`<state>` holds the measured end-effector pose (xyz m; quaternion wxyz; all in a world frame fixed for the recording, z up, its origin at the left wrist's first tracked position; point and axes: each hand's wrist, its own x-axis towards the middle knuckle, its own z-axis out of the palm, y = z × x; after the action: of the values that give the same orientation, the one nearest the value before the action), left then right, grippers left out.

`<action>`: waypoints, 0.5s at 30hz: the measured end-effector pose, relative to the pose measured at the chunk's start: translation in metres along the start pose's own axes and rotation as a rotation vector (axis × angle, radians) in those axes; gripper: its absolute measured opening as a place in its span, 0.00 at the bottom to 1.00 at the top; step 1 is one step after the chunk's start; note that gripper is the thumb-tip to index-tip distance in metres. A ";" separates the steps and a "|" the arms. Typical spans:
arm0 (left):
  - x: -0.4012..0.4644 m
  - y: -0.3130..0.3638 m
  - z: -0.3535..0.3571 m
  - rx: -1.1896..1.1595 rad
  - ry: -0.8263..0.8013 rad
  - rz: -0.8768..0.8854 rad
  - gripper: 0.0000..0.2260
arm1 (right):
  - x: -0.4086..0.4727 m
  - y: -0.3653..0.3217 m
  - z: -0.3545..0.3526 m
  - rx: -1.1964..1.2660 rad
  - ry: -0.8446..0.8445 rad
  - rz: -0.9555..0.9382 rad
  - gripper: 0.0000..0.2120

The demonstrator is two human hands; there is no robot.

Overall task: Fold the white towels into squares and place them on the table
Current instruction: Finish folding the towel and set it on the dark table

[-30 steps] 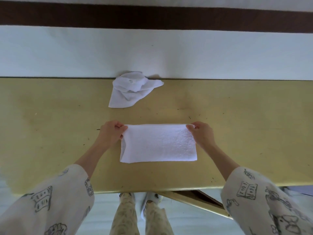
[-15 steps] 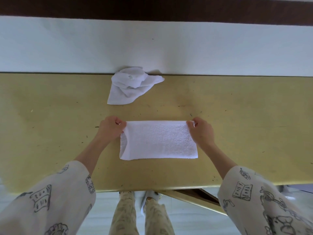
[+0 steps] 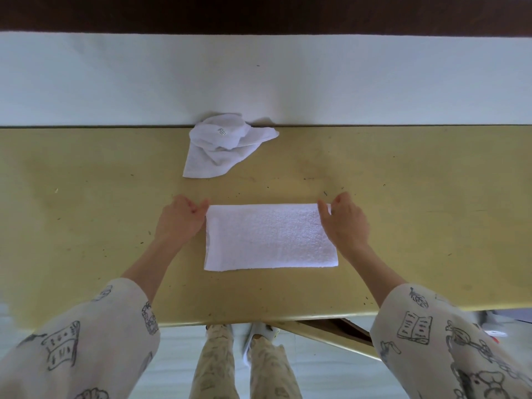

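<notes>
The towel (image 3: 270, 236) lies flat near the middle of the table (image 3: 431, 226) as a wide rectangle, so one more fold is probably needed for a square. Its far right corner is pinched by the right hand (image 3: 344, 223), while the left hand (image 3: 180, 221), fingers curled, touches the far left corner; a real pinch there cannot be told. A second towel (image 3: 221, 146) is left crumpled at the far edge, apparently waiting its turn.

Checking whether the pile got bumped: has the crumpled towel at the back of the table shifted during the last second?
No. The crumpled towel lies against the table's far edge by the wall as before; only the camera tilted.
</notes>
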<state>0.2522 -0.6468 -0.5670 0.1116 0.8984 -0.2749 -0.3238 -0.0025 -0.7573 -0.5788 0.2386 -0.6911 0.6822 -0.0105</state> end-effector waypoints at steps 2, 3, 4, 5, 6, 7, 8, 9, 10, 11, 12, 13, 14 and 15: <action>-0.013 -0.002 0.004 0.129 0.241 0.125 0.13 | -0.008 0.001 0.000 -0.032 0.176 -0.083 0.18; -0.021 -0.002 0.010 0.202 0.365 0.258 0.11 | -0.013 0.002 0.003 -0.070 0.266 -0.181 0.18; -0.030 -0.001 0.018 0.256 0.444 0.403 0.10 | -0.020 0.000 0.007 -0.108 0.341 -0.290 0.19; -0.038 0.002 0.029 0.277 0.476 0.541 0.10 | -0.027 -0.003 0.014 -0.130 0.382 -0.390 0.19; -0.044 0.004 0.041 0.288 0.449 0.654 0.12 | -0.033 -0.007 0.023 -0.145 0.370 -0.472 0.20; -0.047 0.007 0.054 0.301 0.388 0.733 0.13 | -0.039 -0.012 0.033 -0.158 0.336 -0.531 0.20; -0.048 0.010 0.065 0.330 0.325 0.771 0.15 | -0.042 -0.016 0.042 -0.170 0.300 -0.566 0.21; -0.048 0.011 0.075 0.377 0.269 0.777 0.17 | -0.044 -0.017 0.050 -0.188 0.268 -0.579 0.22; -0.045 0.009 0.082 0.432 0.238 0.775 0.19 | -0.043 -0.015 0.057 -0.222 0.237 -0.574 0.23; -0.040 0.004 0.087 0.481 0.218 0.774 0.20 | -0.040 -0.010 0.062 -0.267 0.215 -0.558 0.25; -0.035 -0.002 0.090 0.517 0.205 0.774 0.21 | -0.037 -0.004 0.065 -0.303 0.192 -0.529 0.27; -0.031 -0.006 0.091 0.541 0.196 0.773 0.22 | -0.033 0.002 0.067 -0.323 0.178 -0.499 0.29; -0.027 -0.010 0.090 0.552 0.190 0.771 0.22 | -0.032 0.007 0.067 -0.338 0.169 -0.475 0.30; -0.025 -0.013 0.088 0.556 0.187 0.766 0.23 | -0.031 0.010 0.066 -0.349 0.163 -0.460 0.31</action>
<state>0.1848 -0.6244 -0.6266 0.0027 0.7535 -0.6511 -0.0912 0.0086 -0.7071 -0.6312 0.0518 -0.8550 0.5160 -0.0023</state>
